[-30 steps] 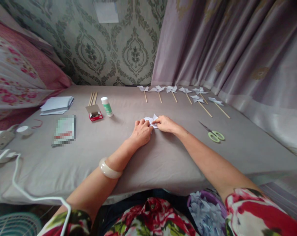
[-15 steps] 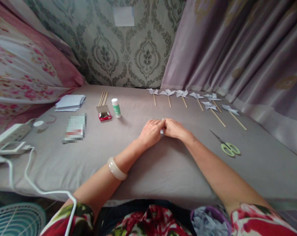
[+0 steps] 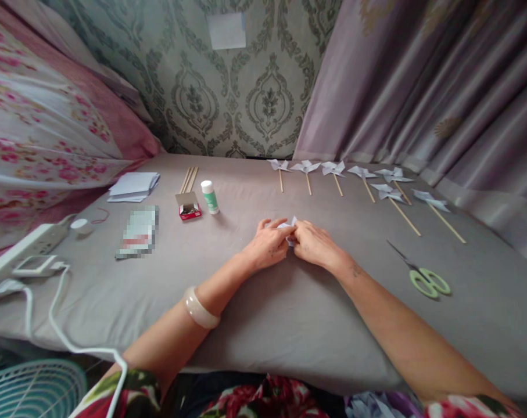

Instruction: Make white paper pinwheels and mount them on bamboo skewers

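Note:
Between my two hands is a small white paper pinwheel (image 3: 290, 241), mostly covered by my fingers; one pointed blade sticks up behind them. My left hand (image 3: 269, 242) is closed on its left side, the index finger reaching across toward the right hand. Bent fingers of my right hand (image 3: 312, 240) grip the paper from the right, and the two hands touch over it. Beyond them stand a glue stick (image 3: 210, 198) with a white cap and an open red box (image 3: 190, 213) of small metal pieces.
Several paper pinwheels on sticks (image 3: 333, 169) lie along the back right. Green-handled scissors (image 3: 429, 282) rest on the right. Bare sticks (image 3: 189, 179), folded white paper (image 3: 133, 186), a blurred packet (image 3: 137, 232) and a power strip (image 3: 25, 255) with white cables occupy the left.
My hands have come together over the paper, hiding more of it than a second ago. The right fingers have curled in. The view has shifted left, so everything appears further right.

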`<action>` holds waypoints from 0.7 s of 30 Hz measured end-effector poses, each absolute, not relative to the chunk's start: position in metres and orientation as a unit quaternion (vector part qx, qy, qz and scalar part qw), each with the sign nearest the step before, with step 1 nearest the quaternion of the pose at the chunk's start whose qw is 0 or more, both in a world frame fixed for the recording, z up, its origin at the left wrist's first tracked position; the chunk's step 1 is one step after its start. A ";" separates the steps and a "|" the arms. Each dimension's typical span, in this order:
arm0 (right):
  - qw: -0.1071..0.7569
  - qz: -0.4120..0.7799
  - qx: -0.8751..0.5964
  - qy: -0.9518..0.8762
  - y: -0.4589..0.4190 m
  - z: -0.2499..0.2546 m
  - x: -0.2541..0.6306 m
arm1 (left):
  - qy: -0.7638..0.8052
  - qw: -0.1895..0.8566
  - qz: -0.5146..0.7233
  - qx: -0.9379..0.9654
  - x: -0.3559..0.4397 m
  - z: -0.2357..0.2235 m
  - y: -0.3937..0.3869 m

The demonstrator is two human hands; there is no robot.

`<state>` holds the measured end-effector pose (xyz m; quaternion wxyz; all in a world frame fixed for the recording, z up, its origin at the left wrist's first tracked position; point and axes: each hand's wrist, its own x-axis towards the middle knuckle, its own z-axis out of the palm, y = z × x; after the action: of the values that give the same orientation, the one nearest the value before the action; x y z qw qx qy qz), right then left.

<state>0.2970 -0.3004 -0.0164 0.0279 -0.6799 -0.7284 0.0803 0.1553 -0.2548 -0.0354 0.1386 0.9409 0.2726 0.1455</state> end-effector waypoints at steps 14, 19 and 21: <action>0.120 0.077 -0.689 -0.710 -0.307 -0.036 0.307 | 0.384 0.129 0.235 0.883 0.133 -0.041 -0.243; 0.213 0.118 -0.687 -0.685 -0.300 -0.052 0.316 | 0.366 0.112 0.229 0.895 0.135 -0.048 -0.243; 0.252 0.126 -0.688 -0.669 -0.297 -0.056 0.321 | 0.361 0.106 0.228 0.898 0.135 -0.051 -0.242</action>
<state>0.3208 -0.2975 -0.0560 0.2518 -0.6884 -0.6685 0.1258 0.1354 -0.2416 -0.0505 0.1055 0.8982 0.3607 0.2281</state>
